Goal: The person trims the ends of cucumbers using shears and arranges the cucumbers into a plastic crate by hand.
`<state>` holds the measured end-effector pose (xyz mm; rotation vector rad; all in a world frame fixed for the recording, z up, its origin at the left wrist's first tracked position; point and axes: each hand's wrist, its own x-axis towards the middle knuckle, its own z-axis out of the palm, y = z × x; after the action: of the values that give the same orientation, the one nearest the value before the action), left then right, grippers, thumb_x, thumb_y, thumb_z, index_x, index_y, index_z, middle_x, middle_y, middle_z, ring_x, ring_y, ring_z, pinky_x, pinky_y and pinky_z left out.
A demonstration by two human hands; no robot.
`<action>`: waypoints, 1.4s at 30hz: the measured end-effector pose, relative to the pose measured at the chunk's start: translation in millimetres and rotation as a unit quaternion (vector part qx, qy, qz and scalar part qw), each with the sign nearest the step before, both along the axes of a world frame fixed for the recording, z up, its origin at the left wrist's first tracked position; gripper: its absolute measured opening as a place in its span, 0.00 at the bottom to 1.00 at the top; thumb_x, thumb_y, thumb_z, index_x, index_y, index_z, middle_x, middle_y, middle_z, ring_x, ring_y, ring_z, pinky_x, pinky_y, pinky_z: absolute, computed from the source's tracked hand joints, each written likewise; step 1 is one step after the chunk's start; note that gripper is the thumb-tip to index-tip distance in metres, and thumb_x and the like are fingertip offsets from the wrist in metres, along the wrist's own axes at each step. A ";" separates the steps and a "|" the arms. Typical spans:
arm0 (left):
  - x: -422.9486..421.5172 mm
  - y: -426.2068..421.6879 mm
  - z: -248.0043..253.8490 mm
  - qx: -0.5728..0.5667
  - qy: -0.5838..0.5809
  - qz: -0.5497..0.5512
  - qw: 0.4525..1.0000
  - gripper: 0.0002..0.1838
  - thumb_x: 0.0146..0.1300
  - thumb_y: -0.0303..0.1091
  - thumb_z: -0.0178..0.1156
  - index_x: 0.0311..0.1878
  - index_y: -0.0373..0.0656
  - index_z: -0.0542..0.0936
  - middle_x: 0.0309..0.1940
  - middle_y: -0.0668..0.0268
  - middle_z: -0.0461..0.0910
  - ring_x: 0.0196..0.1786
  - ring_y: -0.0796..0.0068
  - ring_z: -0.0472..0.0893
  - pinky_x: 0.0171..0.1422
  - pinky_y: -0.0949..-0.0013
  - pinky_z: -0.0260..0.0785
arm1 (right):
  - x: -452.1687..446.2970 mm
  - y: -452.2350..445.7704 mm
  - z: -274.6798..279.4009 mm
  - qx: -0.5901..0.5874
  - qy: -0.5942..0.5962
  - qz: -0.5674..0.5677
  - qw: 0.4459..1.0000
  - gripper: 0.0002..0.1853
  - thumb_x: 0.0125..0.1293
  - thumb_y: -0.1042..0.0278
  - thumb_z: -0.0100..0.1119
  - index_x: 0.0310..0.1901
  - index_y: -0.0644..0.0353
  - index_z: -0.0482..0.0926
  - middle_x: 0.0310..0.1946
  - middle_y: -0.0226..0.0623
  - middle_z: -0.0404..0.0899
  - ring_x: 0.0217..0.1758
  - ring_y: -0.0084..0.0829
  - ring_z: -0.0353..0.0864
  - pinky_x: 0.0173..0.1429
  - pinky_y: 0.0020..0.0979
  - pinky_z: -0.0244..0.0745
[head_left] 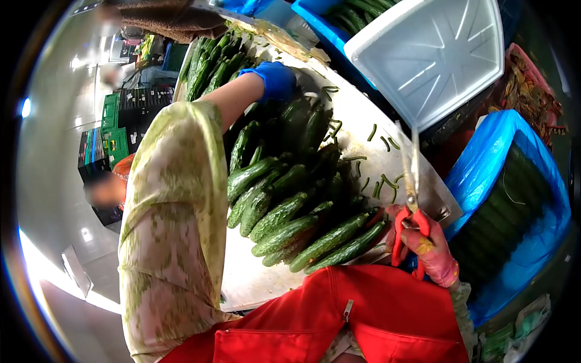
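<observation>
My right hand [431, 249], in a stained pink glove, is closed around the red handles of a pair of scissors [412, 196]. The slender blades point up and away, over the table's right edge, with a narrow gap between them. A heap of dark green cucumbers [284, 209] lies in rows in front of me. Stretched over the far part of the heap, my left hand [278, 81] wears a blue glove. Its fingers are turned away and in shadow, so any hold on a cucumber is hidden. Short cut stem pieces [386, 143] are scattered right of the cucumbers.
The cucumbers rest on a white tabletop [248, 284]. On the right stands a box lined with blue plastic [472, 181], with cucumbers inside. A white foam lid [430, 60] leans behind it, near another blue-lined box [321, 18]. A brown sleeve [169, 18] reaches in at the far left.
</observation>
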<state>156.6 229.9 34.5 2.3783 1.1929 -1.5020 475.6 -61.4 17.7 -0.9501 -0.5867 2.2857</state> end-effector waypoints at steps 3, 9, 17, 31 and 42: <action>-21.2 14.5 31.4 -0.027 -0.260 0.232 0.937 0.13 0.62 0.39 0.60 0.45 0.42 0.84 0.37 0.63 0.85 0.40 0.70 0.83 0.48 0.66 0.75 | 4.0 31.8 20.1 0.085 -0.101 0.078 0.988 0.18 0.68 0.62 0.58 0.54 0.64 0.75 0.26 0.30 0.76 0.24 0.20 0.76 0.29 0.23 0.70; -41.6 -56.8 130.2 0.110 -0.557 0.310 0.763 0.17 0.65 0.37 0.63 0.54 0.38 0.80 0.51 0.64 0.79 0.56 0.74 0.76 0.60 0.71 0.67 | -20.4 128.2 41.1 0.149 -0.161 0.281 0.934 0.20 0.72 0.52 0.50 0.36 0.64 0.75 0.13 0.33 0.72 0.11 0.24 0.72 0.22 0.27 0.70; -117.5 -204.3 122.7 0.295 -0.567 0.380 0.668 0.19 0.63 0.35 0.63 0.55 0.37 0.78 0.57 0.58 0.75 0.65 0.62 0.70 0.71 0.63 0.56 | -107.4 236.3 47.2 0.093 -0.200 0.477 0.851 0.28 0.67 0.40 0.52 0.43 0.65 0.73 0.28 0.60 0.78 0.27 0.48 0.83 0.30 0.50 0.79; -126.8 -272.3 62.3 0.355 -0.524 0.346 0.693 0.37 0.62 0.44 0.63 0.71 0.40 0.64 0.75 0.52 0.52 0.78 0.56 0.47 0.79 0.59 0.37 | -179.4 287.7 60.3 0.167 -0.296 0.584 0.737 0.22 0.70 0.51 0.49 0.37 0.69 0.74 0.29 0.57 0.80 0.27 0.49 0.84 0.32 0.48 0.82; -126.1 -273.2 58.6 0.374 -0.522 0.337 0.688 0.38 0.61 0.45 0.63 0.71 0.40 0.64 0.75 0.51 0.52 0.78 0.55 0.47 0.78 0.58 0.38 | -187.3 282.1 62.7 0.180 -0.334 0.584 0.718 0.21 0.67 0.52 0.51 0.37 0.69 0.75 0.30 0.57 0.80 0.25 0.48 0.83 0.32 0.46 0.80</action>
<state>30.6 -43.3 93.1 1.9890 2.0356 0.6732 288.2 220.7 80.5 -1.4202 -2.4358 2.4714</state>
